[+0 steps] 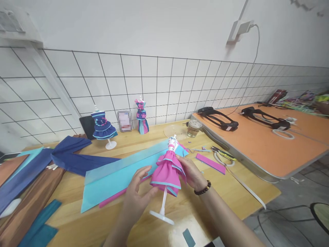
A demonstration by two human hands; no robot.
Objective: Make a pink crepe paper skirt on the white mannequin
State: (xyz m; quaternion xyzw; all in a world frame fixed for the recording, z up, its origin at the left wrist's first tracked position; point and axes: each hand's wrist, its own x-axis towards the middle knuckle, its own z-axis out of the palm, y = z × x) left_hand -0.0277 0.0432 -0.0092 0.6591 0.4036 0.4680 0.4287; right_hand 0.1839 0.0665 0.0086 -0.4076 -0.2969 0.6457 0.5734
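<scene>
A small white dress form in a ruffled pink dress [168,169] with light blue trim leans in front of me, its base [161,217] tilted. My right hand [190,170] grips it at the right side of the skirt; some fingertips are hidden behind the fabric. To the left, my left hand [140,192] is open, fingers curved and apart, with the thumb close to the hem. Under and behind the dress lies a light blue fabric sheet [113,185] with a pink strip [113,198] along its near edge.
Two dressed forms, one navy [104,125] and one multicoloured [141,116], stand at the back. Folded fabrics [74,154] lie left. On the right are a pink strip [210,163], a yellow cutter [226,153], a glass [194,128] and an orange table [269,151] with black headsets.
</scene>
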